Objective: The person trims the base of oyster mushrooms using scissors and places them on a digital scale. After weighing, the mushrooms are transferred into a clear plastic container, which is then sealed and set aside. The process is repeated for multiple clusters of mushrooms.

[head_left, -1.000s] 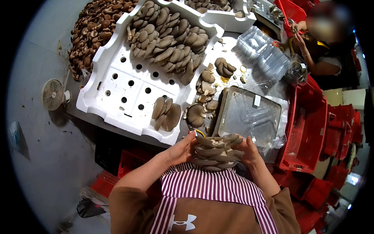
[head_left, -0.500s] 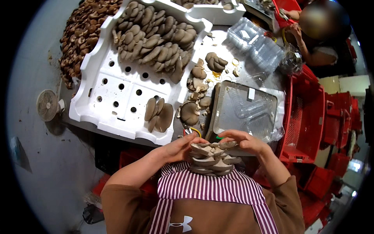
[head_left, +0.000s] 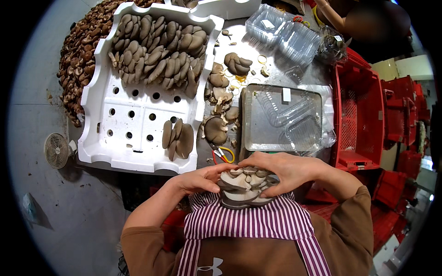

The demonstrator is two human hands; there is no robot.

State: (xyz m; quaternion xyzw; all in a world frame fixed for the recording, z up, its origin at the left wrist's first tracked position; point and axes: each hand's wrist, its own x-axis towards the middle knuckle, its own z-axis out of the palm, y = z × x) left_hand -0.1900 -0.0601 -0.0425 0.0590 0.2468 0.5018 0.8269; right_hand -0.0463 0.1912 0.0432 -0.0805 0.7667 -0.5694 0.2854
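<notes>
A layered cluster of oyster mushrooms (head_left: 244,189) is held against the front of my striped apron (head_left: 248,224), its pale gills showing. From its left side my left hand (head_left: 202,178) grips it, thumb and fingers curled round the edge. My right hand (head_left: 287,169) covers the top and right side, fingers bent over the caps. Just beyond my hands, scissors with red and yellow handles (head_left: 225,156) lie at the table edge. A short row of loose oyster mushrooms (head_left: 216,130) runs away from them.
A white foam box (head_left: 120,154) at left holds many oyster mushrooms. A tray (head_left: 251,120) with clear plastic containers stands ahead right, stacked clear containers (head_left: 294,41) behind. Red crates (head_left: 359,115) line the right. Brown mushrooms (head_left: 76,60) are heaped far left; a co-worker's arm (head_left: 330,13) shows far right.
My right hand has closed in over the cluster, where its fingers were more spread before. The cluster has turned to show more gills. The whole view has shifted slightly.
</notes>
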